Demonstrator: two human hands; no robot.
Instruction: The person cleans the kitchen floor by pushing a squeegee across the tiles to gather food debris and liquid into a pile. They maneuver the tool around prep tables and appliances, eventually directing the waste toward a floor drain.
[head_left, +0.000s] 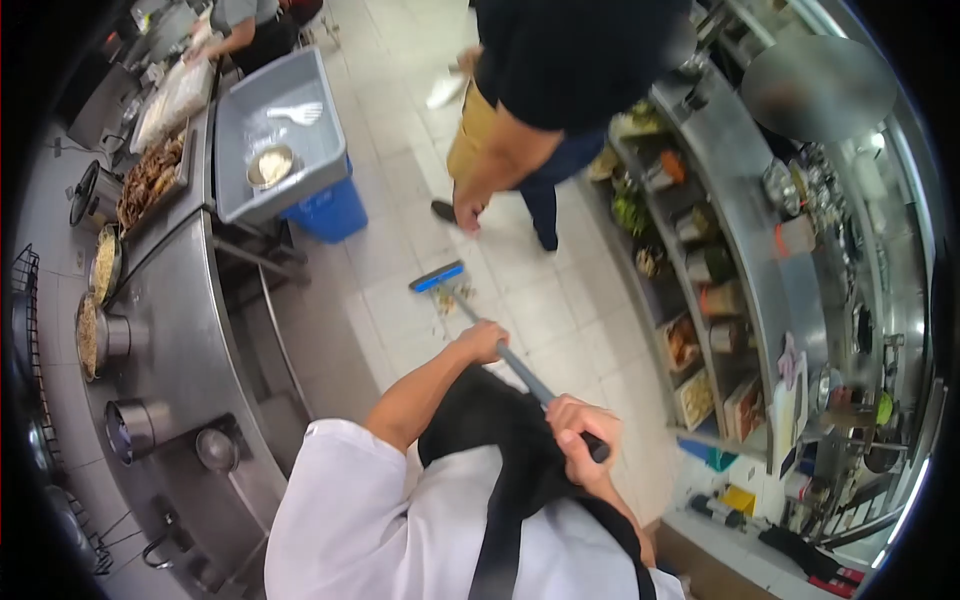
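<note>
In the head view, a long grey-handled broom (528, 376) slants across the front of my body. My left hand (487, 342) is wrapped round the handle partway down. Closer to me, my right hand (583, 430) grips it near the black end. The narrow blue and dark broom head (437, 277) rests on the tiled floor. A small scatter of food scraps (452, 299) lies against its near side.
A person (560, 90) stands just beyond the broom head, one arm hanging down. Left is a steel counter (175, 300) with pots and trays; a grey tub (330, 150) sits over a blue bin (340, 207). Stocked shelves (700, 270) line the right. Another person (240, 30) works at back left.
</note>
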